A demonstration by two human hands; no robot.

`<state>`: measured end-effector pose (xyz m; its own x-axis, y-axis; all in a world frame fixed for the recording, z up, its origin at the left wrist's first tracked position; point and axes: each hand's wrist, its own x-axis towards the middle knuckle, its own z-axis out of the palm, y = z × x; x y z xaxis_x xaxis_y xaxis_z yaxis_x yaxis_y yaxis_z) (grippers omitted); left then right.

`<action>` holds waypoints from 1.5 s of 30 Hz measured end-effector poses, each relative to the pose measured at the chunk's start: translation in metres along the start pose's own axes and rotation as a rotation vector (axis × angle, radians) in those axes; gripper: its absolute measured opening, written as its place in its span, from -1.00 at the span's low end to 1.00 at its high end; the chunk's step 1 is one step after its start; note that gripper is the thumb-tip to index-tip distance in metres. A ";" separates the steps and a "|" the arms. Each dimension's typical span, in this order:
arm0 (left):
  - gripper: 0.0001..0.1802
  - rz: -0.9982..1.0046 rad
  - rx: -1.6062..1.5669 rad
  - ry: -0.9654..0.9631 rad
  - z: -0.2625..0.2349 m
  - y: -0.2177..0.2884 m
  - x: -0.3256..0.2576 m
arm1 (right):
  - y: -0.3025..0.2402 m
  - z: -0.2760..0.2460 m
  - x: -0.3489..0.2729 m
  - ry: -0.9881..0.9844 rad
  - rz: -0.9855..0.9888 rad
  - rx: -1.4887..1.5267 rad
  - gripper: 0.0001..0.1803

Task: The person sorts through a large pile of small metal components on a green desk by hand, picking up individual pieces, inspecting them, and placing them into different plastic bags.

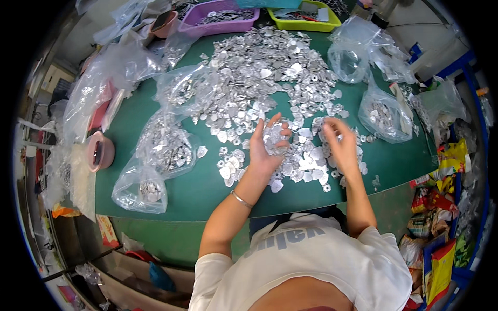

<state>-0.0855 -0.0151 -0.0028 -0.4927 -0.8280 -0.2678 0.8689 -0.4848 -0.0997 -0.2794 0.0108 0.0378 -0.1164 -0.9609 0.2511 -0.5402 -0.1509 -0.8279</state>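
Observation:
A large heap of small flat silver metal pieces (267, 57) spreads over the green table (218, 199), with a looser scatter running toward me. Palm up and cupped, my left hand (265, 150) cradles a handful of silver metal pieces (275, 136) above the near scatter. My right hand (341, 142) is at the right side of that scatter, its fingers curled inward and slightly blurred. What lies between those fingertips, if anything, is too small to make out. A small separate cluster of pieces (232, 167) sits left of my left wrist.
Clear plastic bags holding metal pieces lie left (168, 145) and right (384, 114) of the heap. Along the far edge stand a purple basin (192, 19) and a yellow-green basin (306, 25). A pink cup (106, 150) stands at the left. Coloured packets (441, 259) fill the right side.

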 end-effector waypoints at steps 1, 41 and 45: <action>-0.57 0.048 0.013 0.022 0.001 -0.002 0.000 | 0.001 0.015 -0.006 -0.217 0.182 0.229 -0.72; -0.17 0.125 0.321 -0.157 0.004 0.002 -0.003 | -0.009 0.061 -0.007 0.036 -0.427 0.003 -0.72; -0.18 0.169 0.381 -0.105 0.010 -0.001 -0.004 | -0.020 0.063 -0.012 -0.072 -0.438 -0.064 -0.62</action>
<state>-0.0850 -0.0146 0.0080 -0.3638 -0.9195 -0.1486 0.8681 -0.3926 0.3037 -0.2141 0.0109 0.0200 0.1923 -0.8234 0.5338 -0.5766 -0.5350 -0.6175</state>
